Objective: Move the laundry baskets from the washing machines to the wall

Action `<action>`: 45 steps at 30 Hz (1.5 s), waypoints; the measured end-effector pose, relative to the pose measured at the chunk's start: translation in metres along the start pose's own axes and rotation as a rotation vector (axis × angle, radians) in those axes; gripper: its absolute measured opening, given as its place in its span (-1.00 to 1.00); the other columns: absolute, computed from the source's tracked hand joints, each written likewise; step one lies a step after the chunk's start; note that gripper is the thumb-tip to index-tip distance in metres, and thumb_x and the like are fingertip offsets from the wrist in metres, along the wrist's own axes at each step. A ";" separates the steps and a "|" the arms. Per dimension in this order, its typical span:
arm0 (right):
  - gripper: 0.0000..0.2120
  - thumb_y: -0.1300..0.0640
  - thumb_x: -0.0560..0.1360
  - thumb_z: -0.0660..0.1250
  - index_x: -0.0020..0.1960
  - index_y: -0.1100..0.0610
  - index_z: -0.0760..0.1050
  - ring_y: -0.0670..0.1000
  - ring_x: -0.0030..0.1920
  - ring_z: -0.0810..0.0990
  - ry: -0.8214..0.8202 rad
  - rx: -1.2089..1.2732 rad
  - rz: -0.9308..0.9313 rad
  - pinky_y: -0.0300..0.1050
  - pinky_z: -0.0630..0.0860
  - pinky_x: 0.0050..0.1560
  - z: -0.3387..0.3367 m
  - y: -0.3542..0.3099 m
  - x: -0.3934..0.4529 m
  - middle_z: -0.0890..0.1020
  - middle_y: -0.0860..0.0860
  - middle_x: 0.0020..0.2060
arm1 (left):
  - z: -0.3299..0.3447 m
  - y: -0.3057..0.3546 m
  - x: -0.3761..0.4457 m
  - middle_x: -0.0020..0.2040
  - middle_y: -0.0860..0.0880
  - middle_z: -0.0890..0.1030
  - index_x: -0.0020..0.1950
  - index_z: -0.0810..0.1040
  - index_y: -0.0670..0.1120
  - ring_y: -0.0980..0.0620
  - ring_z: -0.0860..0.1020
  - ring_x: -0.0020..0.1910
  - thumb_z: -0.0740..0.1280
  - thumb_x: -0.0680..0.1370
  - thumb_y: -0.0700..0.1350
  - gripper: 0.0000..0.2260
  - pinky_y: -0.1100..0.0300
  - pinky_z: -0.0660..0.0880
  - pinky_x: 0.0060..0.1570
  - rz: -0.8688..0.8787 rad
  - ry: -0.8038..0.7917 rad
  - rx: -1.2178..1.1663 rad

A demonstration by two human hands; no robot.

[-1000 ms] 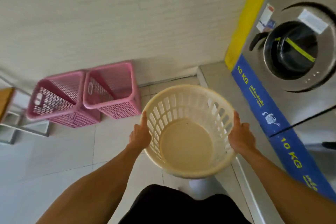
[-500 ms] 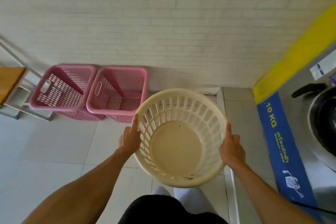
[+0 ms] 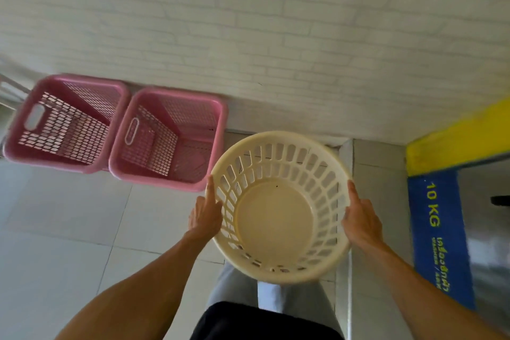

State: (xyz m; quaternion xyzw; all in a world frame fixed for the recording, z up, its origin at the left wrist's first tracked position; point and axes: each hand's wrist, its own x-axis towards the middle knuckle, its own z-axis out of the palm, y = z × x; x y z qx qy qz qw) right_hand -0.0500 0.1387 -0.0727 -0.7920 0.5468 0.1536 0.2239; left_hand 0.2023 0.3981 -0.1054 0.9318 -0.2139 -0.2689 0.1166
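Head view: both hands (image 3: 205, 215) (image 3: 360, 222) still clamp the cream basket (image 3: 278, 273), now nearer the wall (image 3: 248, 36) beside pink baskets (image 3: 165, 182).

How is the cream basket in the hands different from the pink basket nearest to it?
The cream basket is round with tall slots; the nearest pink basket is square with fine mesh. The cream basket is held by the left hand and right hand; the pink basket stands on the floor by the white brick wall, with a handle slot. Both are empty plastic.
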 end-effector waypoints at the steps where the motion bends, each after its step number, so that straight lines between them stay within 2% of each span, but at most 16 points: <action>1: -0.28 0.08 0.66 0.23 0.64 -0.24 -0.11 0.03 -0.25 0.57 -0.009 -0.009 0.012 0.02 0.62 -0.22 0.001 -0.004 0.014 0.49 0.11 0.06 | 0.002 0.003 0.013 -0.23 -0.09 0.55 0.61 -0.30 0.04 0.07 0.48 -0.45 0.22 0.64 -0.14 -0.23 0.21 0.47 -0.47 -0.005 -0.021 -0.002; 4: -0.32 0.08 0.66 0.21 0.63 -0.28 -0.05 0.06 -0.23 0.60 -0.025 0.013 0.024 0.07 0.65 -0.16 0.006 -0.017 0.053 0.50 0.11 0.08 | 0.010 0.009 0.046 -0.24 -0.10 0.58 0.61 -0.31 0.07 0.03 0.54 -0.43 0.26 0.56 -0.24 -0.14 0.23 0.45 -0.50 -0.053 -0.066 -0.083; 7: -0.36 0.08 0.68 0.17 0.62 -0.30 -0.03 0.03 -0.23 0.60 -0.065 0.045 0.008 -0.02 0.63 -0.22 0.016 -0.030 0.090 0.49 0.10 0.09 | 0.022 0.013 0.072 -0.15 -0.13 0.58 0.60 -0.34 0.03 0.03 0.53 -0.37 0.34 0.50 -0.26 -0.03 0.31 0.39 -0.48 -0.109 -0.144 -0.128; 12: -0.36 0.16 0.67 0.18 0.64 -0.25 0.07 0.05 -0.13 0.55 -0.162 -0.003 0.009 -0.04 0.54 -0.11 0.046 -0.034 0.176 0.48 0.12 0.16 | 0.066 0.021 0.124 -0.03 -0.11 0.51 0.59 -0.37 0.00 -0.02 0.52 -0.22 0.35 0.52 -0.28 -0.02 0.27 0.42 -0.38 -0.202 -0.164 -0.195; 15: -0.31 0.20 0.63 0.22 0.63 -0.25 0.10 0.11 -0.06 0.59 -0.203 -0.013 -0.022 0.07 0.62 -0.01 0.079 -0.036 0.228 0.53 0.14 0.17 | 0.105 0.016 0.153 0.09 -0.22 0.58 0.61 -0.32 -0.03 0.00 0.48 -0.20 0.35 0.51 -0.31 -0.04 0.23 0.44 -0.26 -0.267 -0.117 -0.232; 17: -0.28 0.24 0.63 0.24 0.64 -0.25 0.09 0.10 -0.09 0.56 -0.222 -0.028 -0.044 0.01 0.56 -0.05 0.102 -0.035 0.261 0.51 0.16 0.18 | 0.133 0.007 0.176 0.19 -0.22 0.56 0.62 -0.27 0.00 0.08 0.44 -0.29 0.32 0.52 -0.33 -0.08 0.29 0.42 -0.37 -0.301 -0.085 -0.288; 20: -0.28 0.24 0.62 0.25 0.64 -0.23 0.09 0.12 -0.07 0.54 -0.238 -0.048 -0.093 -0.04 0.49 -0.05 0.136 -0.037 0.309 0.53 0.18 0.20 | 0.174 -0.001 0.211 0.07 -0.13 0.55 0.62 -0.23 0.12 0.24 0.41 -0.36 0.23 0.63 -0.19 -0.24 0.42 0.35 -0.53 -0.388 -0.030 -0.387; 21: -0.30 0.22 0.63 0.25 0.64 -0.22 0.10 0.11 -0.06 0.55 -0.241 -0.045 -0.110 -0.06 0.49 -0.05 0.147 -0.038 0.324 0.55 0.17 0.20 | 0.188 -0.003 0.223 0.07 -0.11 0.54 0.61 -0.22 0.14 0.20 0.45 -0.34 0.21 0.65 -0.16 -0.27 0.40 0.36 -0.53 -0.413 -0.009 -0.395; 24: -0.36 0.24 0.66 0.21 0.65 -0.16 0.14 0.04 -0.08 0.52 -0.240 -0.022 -0.150 -0.10 0.47 -0.09 0.175 -0.046 0.361 0.61 0.13 0.18 | 0.221 -0.011 0.257 0.24 -0.19 0.54 0.63 -0.22 0.07 0.04 0.51 -0.21 0.28 0.58 -0.31 -0.17 0.36 0.38 -0.39 -0.420 0.048 -0.347; 27: -0.36 0.24 0.65 0.23 0.64 -0.14 0.16 0.13 0.07 0.59 -0.221 -0.028 -0.164 -0.06 0.51 0.03 0.198 -0.054 0.388 0.60 0.15 0.23 | 0.244 -0.022 0.279 0.15 -0.25 0.61 0.64 -0.10 -0.04 0.04 0.52 -0.30 0.26 0.59 -0.32 -0.25 0.40 0.41 -0.43 -0.389 0.159 -0.378; 30: -0.33 0.20 0.62 0.27 0.63 -0.19 0.16 0.17 0.18 0.60 -0.187 -0.007 -0.187 0.13 0.56 0.21 0.220 -0.060 0.400 0.58 0.15 0.24 | 0.261 -0.034 0.290 0.04 -0.27 0.63 0.63 -0.03 -0.13 -0.07 0.56 -0.25 0.30 0.53 -0.37 -0.23 0.13 0.55 -0.29 -0.350 0.250 -0.347; 35: -0.27 0.18 0.58 0.35 0.62 -0.22 0.14 0.14 0.09 0.63 -0.156 -0.010 -0.215 0.17 0.62 0.13 0.229 -0.072 0.413 0.57 0.13 0.20 | 0.270 -0.043 0.303 0.19 -0.27 0.60 0.63 -0.06 -0.15 -0.25 0.64 -0.03 0.34 0.45 -0.42 -0.13 -0.01 0.57 -0.15 -0.342 0.294 -0.332; 38: -0.27 0.12 0.61 0.34 0.63 -0.22 0.06 0.11 0.02 0.62 -0.242 -0.112 -0.221 0.09 0.64 0.05 0.222 -0.074 0.412 0.55 0.12 0.17 | 0.264 -0.044 0.304 0.36 -0.34 0.45 0.64 -0.13 -0.02 -0.35 0.52 0.21 0.31 0.49 -0.36 -0.13 -0.14 0.53 0.13 -0.446 0.188 -0.345; 39: -0.27 0.12 0.61 0.34 0.64 -0.22 0.06 0.09 0.01 0.60 -0.277 -0.138 -0.212 0.06 0.63 0.02 0.216 -0.076 0.407 0.54 0.13 0.17 | 0.261 -0.042 0.302 0.35 -0.34 0.44 0.64 -0.14 0.04 -0.36 0.51 0.21 0.31 0.48 -0.30 -0.12 -0.18 0.53 0.15 -0.450 0.170 -0.345; 42: -0.28 0.14 0.61 0.35 0.64 -0.18 0.11 0.07 0.03 0.53 -0.307 -0.133 -0.182 -0.02 0.55 0.01 0.191 -0.087 0.381 0.50 0.14 0.22 | 0.228 -0.027 0.291 0.22 -0.19 0.51 0.59 -0.11 0.21 -0.21 0.59 0.06 0.37 0.48 -0.12 -0.14 -0.13 0.65 -0.11 -0.484 0.136 -0.345; 45: -0.30 0.17 0.60 0.35 0.64 -0.14 0.16 0.15 0.25 0.53 -0.328 -0.080 -0.164 0.07 0.54 0.22 0.171 -0.099 0.341 0.46 0.13 0.30 | 0.208 0.002 0.263 0.25 -0.15 0.50 0.54 0.00 0.28 -0.20 0.57 0.13 0.28 0.54 0.07 -0.34 -0.19 0.63 -0.02 -0.498 0.060 -0.403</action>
